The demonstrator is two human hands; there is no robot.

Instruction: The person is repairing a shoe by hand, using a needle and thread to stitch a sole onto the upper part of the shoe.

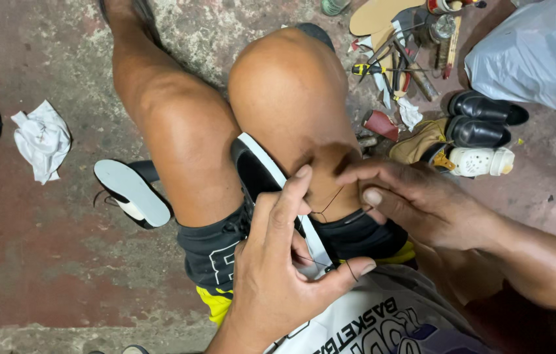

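In the head view, the person is sitting with bare knees drawn together and is gripping a black shoe with a white sole edge (259, 172) between them, sole edge facing up. The left hand (284, 269) is lying over the near end of the shoe, its index finger stretching forward along the white edge and its thumb spreading out to the right; the fingers are only loosely curled, resting on the shoe rather than closing round it. A thin dark thread (327, 204) is running from the shoe's edge toward the right knee. The right hand (415, 203) is coming in from the right, fingers bunched and pressing against the inner side of the knee just beside the shoe; whether they are pinching the thread or a needle cannot be told.

On the stained red concrete floor (42, 249), a second black shoe with a pale grey sole (132, 193) is lying sole up, to the left of the legs. Farther left, a crumpled white cloth (42, 139) is lying. At upper right, a heap of hand tools (399, 62) is sitting near a tan insole (377, 14), a pair of glossy black leather shoes (481, 119), a small white plastic bottle (481, 161) and a grey plastic bag (540, 52).
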